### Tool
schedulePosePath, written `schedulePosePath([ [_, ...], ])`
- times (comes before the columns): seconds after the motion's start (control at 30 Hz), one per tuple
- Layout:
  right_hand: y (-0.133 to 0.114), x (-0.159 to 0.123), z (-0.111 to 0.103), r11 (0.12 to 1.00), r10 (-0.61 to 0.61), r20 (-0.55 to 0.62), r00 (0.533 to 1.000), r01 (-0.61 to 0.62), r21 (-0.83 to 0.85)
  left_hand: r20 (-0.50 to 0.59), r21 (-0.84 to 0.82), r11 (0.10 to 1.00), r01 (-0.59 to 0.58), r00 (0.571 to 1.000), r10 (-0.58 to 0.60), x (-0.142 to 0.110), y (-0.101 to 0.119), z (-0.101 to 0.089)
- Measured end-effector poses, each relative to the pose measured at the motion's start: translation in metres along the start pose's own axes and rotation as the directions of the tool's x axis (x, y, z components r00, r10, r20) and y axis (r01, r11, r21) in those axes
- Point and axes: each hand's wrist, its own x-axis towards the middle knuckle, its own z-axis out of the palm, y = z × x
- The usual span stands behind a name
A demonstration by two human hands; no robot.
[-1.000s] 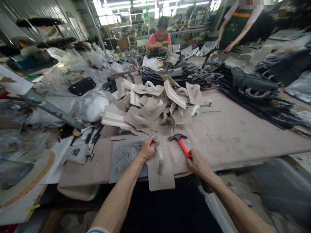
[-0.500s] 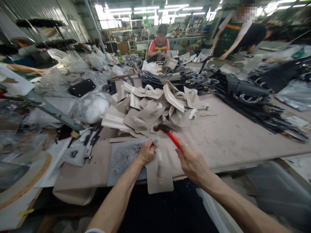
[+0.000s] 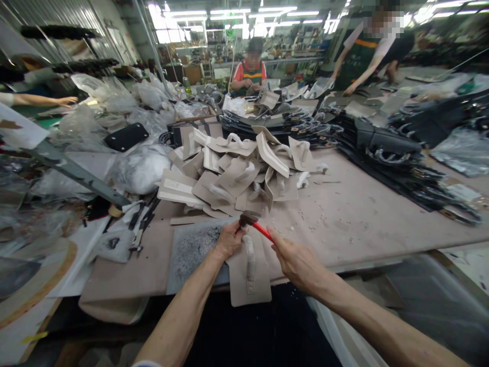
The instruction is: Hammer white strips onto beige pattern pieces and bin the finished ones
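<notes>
My right hand (image 3: 296, 262) grips a red-handled hammer (image 3: 255, 225); its dark head sits right above my left fingers. My left hand (image 3: 229, 239) is closed around a small metal punch, which the hammer head now hides. Under both lies a beige leather piece (image 3: 250, 275) with a pale strap handle, hanging over the table's near edge. Partly beneath the piece and to its left is a grey scarred cutting slab (image 3: 191, 250).
A heap of beige leather pieces (image 3: 237, 168) lies behind my hands. Black bag parts (image 3: 385, 145) are stacked at right, plastic-wrapped bundles (image 3: 137, 168) at left. A metal bar (image 3: 76, 173) slants at left. Two people work at the far side; another person's arm reaches in at far left.
The hammer lay low on the table at right, was swung up, and has now come down onto the punch in my left hand. My left hand stayed put.
</notes>
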Motion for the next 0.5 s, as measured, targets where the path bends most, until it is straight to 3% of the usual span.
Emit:
schedulePosePath([
  [0.07, 0.009, -0.004, 0.008, 0.999, 0.052, 0.172, 0.984, -0.048, -0.026, -0.005, 0.004, 1.0, -0.006, 1.0, 0.006, 0.001, -0.001, 0.0],
  [0.23, 0.039, -0.014, 0.025, 0.928, 0.306, 0.252, 0.918, -0.347, 0.138, -0.001, -0.036, 0.999, -0.016, 1.0, 0.016, 0.0, 0.005, -0.002],
  [0.3, 0.056, -0.019, 0.039, 0.896, 0.378, 0.284, 0.881, -0.425, 0.128, -0.004, -0.036, 0.999, -0.018, 1.0, 0.018, -0.002, 0.007, -0.002],
  [0.37, 0.065, -0.022, 0.051, 0.894, 0.432, 0.253, 0.866, -0.448, 0.003, -0.006, -0.042, 0.999, -0.019, 1.0, 0.019, -0.003, 0.008, -0.003],
  [0.43, 0.06, -0.019, 0.059, 0.912, 0.407, 0.116, 0.906, -0.397, -0.098, -0.009, -0.06, 0.998, -0.021, 1.0, 0.021, -0.001, 0.006, -0.004],
  [0.5, 0.037, -0.01, 0.065, 0.954, 0.297, -0.02, 0.955, -0.298, -0.042, -0.023, -0.071, 0.997, -0.018, 1.0, 0.016, 0.001, 0.005, -0.005],
])
